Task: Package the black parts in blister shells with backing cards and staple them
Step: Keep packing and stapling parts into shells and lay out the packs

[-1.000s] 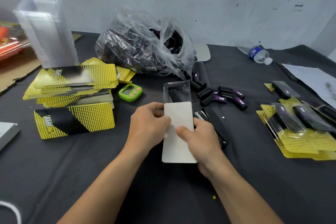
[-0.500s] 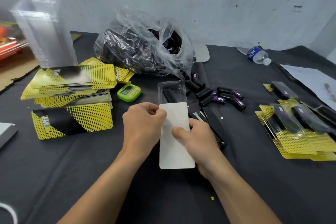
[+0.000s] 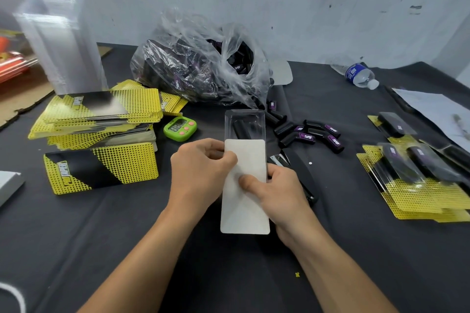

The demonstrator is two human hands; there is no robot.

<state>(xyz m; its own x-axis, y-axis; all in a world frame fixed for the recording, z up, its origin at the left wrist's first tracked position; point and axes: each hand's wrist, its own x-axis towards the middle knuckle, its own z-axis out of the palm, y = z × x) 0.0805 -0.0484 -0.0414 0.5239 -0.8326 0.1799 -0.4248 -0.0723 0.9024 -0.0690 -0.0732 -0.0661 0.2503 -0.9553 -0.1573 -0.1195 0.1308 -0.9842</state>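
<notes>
Above the table's middle I hold a clear blister shell (image 3: 244, 123) with a black part (image 3: 241, 129) inside it. A backing card (image 3: 245, 201), blank white side up, lies partly slid into the shell. My left hand (image 3: 201, 173) pinches the card's left edge. My right hand (image 3: 277, 193) grips the right edge with its thumb pressed on the card. Loose black parts (image 3: 309, 136) with purple labels lie just beyond on the right. A black stapler (image 3: 301, 175) rests on the cloth behind my right hand.
Stacks of yellow and black cards (image 3: 101, 140) and a tall stack of clear shells (image 3: 59, 43) stand left. A plastic bag of parts (image 3: 201, 63) sits at the back, a green timer (image 3: 180, 128) near it. Finished packs (image 3: 417, 173) lie right, a water bottle (image 3: 358, 75) far right.
The card and shell have shifted slightly toward me and left, and the card sits a little further into the shell. Both hands keep their hold.
</notes>
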